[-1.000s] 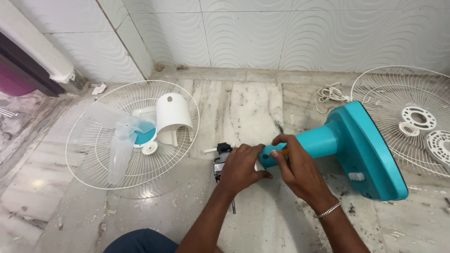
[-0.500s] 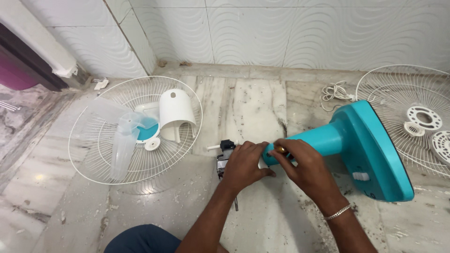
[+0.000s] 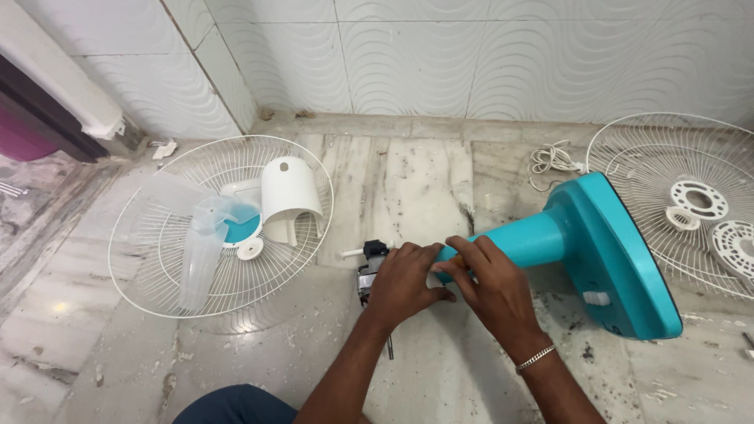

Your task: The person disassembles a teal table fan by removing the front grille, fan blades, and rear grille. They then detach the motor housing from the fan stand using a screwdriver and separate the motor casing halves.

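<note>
right hand (image 3: pixel 491 286) slid closer over teal fan stand (image 3: pixel 585 243), left hand (image 3: pixel 404 279) unmoved

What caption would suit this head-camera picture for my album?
Both hands, left hand and right hand, grip the neck of a teal fan stand lying on the marble floor.

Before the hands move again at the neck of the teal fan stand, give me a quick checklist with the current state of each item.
1. Left hand holds the motor against the stand's neck: ok.
2. Right hand on the neck of the teal stand: ok.
3. Joint between motor and neck visible: not ok, both hands cover it.
4. Stand lying steady on the floor: ok.
5. Fasteners seated: cannot tell.
6. White cord away from the hands: ok.
</note>
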